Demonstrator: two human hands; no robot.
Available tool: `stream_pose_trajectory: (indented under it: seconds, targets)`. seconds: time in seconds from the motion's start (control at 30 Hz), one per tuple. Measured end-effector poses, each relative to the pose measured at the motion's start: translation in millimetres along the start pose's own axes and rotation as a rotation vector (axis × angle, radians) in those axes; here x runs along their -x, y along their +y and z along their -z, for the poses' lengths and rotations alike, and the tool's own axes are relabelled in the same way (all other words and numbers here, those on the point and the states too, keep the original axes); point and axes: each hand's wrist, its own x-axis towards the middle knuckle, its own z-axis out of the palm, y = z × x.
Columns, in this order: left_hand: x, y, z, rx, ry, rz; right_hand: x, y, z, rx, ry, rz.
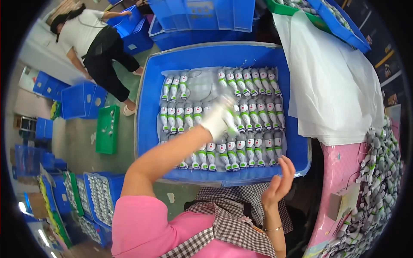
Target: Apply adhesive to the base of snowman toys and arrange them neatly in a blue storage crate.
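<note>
A blue crate (148, 107) holds rows of small white toy-like figures (254, 114) with grey tops, green bands and red dots. My left hand (219, 116), in a white glove, is smeared by motion over the middle of the rows. A blurred figure (231, 122) of the same kind tilts at its fingers and seems to be held. Left of the middle of the back row, a bare patch of pale sheet (200, 86) shows. My bare right hand (278, 182) is beside the near right rim, fingers loosely raised, with nothing in it.
White sheets (331, 77) hang over the right side, beside a pink-covered table (333, 172) with a heap of loose figures (378, 172). Stacked blue crates (202, 17) stand behind. At the left are a green tray (107, 129) on the floor and another person (94, 43).
</note>
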Motion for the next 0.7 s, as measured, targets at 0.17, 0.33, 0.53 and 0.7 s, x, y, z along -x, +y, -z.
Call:
stream_pose_trajectory:
  seconds: [0.17, 0.33, 0.53, 0.7]
  targets:
    - [-122.9, 55.3, 94.7, -0.368, 0.427, -0.188, 15.5, 0.2, 26.7, -0.191, 0.106, -0.323]
    - [-193.8, 59.0, 120.8, -0.975, 0.621, -0.087, 22.9, -8.1, 43.1, -0.133, 0.077, -0.391]
    - [-193.3, 52.6, 64.3, -1.264, 0.593, -0.100, 27.9, -3.8, 56.1, -0.094, 0.172, -0.504]
    - [-205.5, 21.6, 71.2, -1.386, 0.412, -0.143, 26.7, 6.5, 79.3, 0.114, 0.163, -0.488]
